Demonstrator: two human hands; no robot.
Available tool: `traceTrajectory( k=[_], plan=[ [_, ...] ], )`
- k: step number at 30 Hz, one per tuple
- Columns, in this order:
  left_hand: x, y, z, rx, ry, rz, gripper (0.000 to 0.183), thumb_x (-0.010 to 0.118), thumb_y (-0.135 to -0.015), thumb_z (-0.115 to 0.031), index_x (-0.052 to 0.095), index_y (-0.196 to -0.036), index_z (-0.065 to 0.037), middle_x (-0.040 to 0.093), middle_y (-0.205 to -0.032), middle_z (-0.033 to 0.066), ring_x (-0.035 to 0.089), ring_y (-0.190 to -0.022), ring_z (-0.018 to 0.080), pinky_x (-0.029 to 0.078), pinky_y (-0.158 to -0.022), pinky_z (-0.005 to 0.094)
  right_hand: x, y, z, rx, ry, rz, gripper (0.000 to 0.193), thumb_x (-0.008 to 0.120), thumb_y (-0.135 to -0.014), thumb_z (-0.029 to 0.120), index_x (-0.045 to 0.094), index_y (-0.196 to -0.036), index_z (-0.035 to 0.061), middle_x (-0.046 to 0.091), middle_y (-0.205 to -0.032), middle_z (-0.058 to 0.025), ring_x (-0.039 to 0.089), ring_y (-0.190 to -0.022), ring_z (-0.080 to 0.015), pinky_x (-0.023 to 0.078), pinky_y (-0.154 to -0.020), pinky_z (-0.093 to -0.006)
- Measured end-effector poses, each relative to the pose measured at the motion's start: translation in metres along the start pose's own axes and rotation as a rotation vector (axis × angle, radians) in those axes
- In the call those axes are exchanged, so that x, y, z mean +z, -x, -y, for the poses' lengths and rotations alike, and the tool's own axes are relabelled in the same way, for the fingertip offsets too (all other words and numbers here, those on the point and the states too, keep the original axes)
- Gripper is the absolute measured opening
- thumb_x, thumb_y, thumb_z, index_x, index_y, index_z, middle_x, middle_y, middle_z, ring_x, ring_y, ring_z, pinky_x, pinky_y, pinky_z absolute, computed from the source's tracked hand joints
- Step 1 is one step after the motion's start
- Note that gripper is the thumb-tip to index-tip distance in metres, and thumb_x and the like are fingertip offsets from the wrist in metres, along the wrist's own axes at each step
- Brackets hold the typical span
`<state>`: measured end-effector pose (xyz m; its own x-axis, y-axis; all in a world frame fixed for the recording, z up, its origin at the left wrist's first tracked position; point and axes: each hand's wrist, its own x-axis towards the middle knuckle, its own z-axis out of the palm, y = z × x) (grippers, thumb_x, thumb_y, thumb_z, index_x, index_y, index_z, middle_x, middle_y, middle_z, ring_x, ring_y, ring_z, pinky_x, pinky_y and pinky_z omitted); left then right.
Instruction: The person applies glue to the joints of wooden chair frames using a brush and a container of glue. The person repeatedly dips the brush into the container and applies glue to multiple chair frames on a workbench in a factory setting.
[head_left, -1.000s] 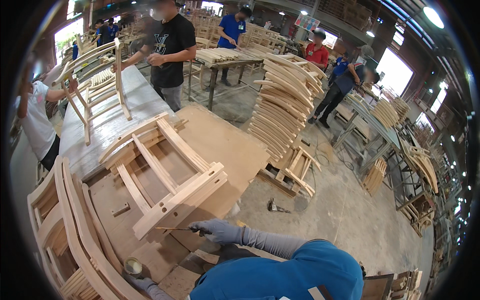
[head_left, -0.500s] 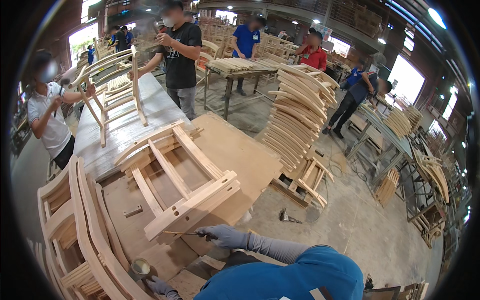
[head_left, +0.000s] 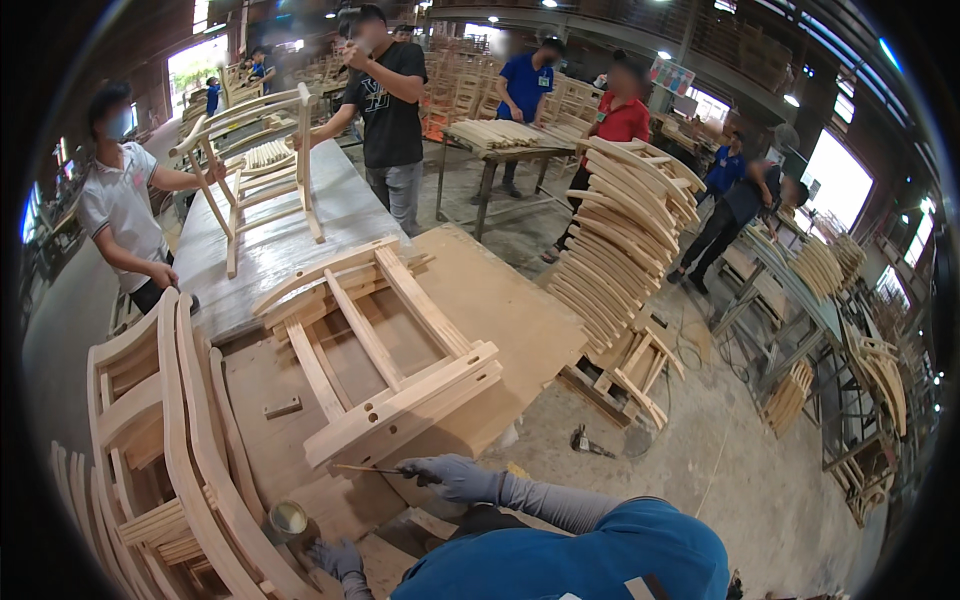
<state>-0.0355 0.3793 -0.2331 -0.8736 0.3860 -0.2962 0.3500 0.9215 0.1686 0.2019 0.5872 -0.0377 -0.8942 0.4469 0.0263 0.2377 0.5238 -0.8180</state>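
Rests the left hand point(head_left: 338, 560) low, close beside a cup point(head_left: 288, 517) of pale contents; cannot tell whether grasping it or released. Probably keeps the cup there for short reach. Grasps a thin brush-like tool point(head_left: 365, 468) in the right hand point(head_left: 455, 478), closed round the dark handle, likely for fine control, with the tip aimed at the near corner of the wooden frame point(head_left: 410, 402); cannot confirm contact. Has the frame lying on the brown counter point(head_left: 500, 320), holed rail nearest the body, presumably for open access. To the left, has curved chair backs point(head_left: 180, 430) standing close together, perhaps to save space.

Compared with half a second ago, keeps tool and frame similarly placed, but sees both farther right in view. Beyond, sees the white-shirted co-worker point(head_left: 122, 215) with one hand lowered from chest height.
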Motion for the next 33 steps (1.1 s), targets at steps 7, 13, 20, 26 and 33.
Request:
traceTrajectory(
  k=[7, 13, 20, 26, 33],
  plan=[
    [-0.005, 0.005, 0.005, 0.051, 0.03, -0.007, 0.074, 0.046, -0.08, -0.042, 0.027, -0.135, 0.004, 0.027, -0.14, 0.0245, 0.018, -0.132, 0.0379, 0.006, -0.109, 0.0475, 0.007, 0.0, 0.003, -0.011, -0.027, 0.015, 0.054, 0.046, -0.074, -0.001, 0.042, -0.127, 0.0067, 0.06, -0.107, -0.0137, 0.063, -0.091, -0.0231, 0.049, -0.079, -0.0345],
    [-0.011, 0.005, 0.002, 0.024, -0.001, 0.033, 0.077, 0.046, -0.079, -0.044, 0.027, -0.136, 0.003, 0.025, -0.141, 0.0241, 0.018, -0.133, 0.0379, 0.005, -0.109, 0.0494, 0.004, -0.001, 0.017, 0.011, -0.029, 0.043, 0.052, 0.046, -0.076, -0.002, 0.042, -0.127, 0.0067, 0.06, -0.11, -0.0128, 0.063, -0.091, -0.0226, 0.05, -0.08, -0.033],
    [-0.012, 0.0, 0.002, 0.04, 0.007, 0.071, 0.079, 0.044, -0.081, -0.046, 0.022, -0.137, 0.004, 0.022, -0.142, 0.0244, 0.015, -0.133, 0.0391, 0.008, -0.109, 0.0461, 0.015, -0.002, 0.008, -0.002, -0.017, 0.01, 0.052, 0.05, -0.073, -0.001, 0.045, -0.123, 0.0111, 0.06, -0.108, -0.0125, 0.059, -0.094, -0.0287, 0.047, -0.078, -0.0381],
    [-0.016, -0.004, 0.004, 0.044, -0.004, 0.145, 0.079, 0.047, -0.08, -0.045, 0.023, -0.136, 0.005, 0.023, -0.142, 0.024, 0.018, -0.132, 0.0383, 0.012, -0.109, 0.0425, 0.022, -0.007, 0.014, -0.002, 0.072, 0.01, 0.048, 0.051, -0.077, 0.002, 0.045, -0.123, 0.0132, 0.061, -0.101, -0.0126, 0.058, -0.091, -0.0316, 0.046, -0.076, -0.04],
    [-0.019, -0.011, 0.006, 0.095, 0.013, 0.135, 0.084, 0.054, -0.074, -0.049, 0.03, -0.133, 0.007, 0.031, -0.137, 0.0275, 0.026, -0.128, 0.0428, 0.016, -0.107, 0.0489, 0.026, -0.007, 0.016, -0.02, -0.028, 0.006, 0.042, 0.053, -0.082, 0.009, 0.046, -0.123, 0.0144, 0.061, -0.1, -0.0138, 0.059, -0.086, -0.0335, 0.046, -0.075, -0.0412]
  ],
)
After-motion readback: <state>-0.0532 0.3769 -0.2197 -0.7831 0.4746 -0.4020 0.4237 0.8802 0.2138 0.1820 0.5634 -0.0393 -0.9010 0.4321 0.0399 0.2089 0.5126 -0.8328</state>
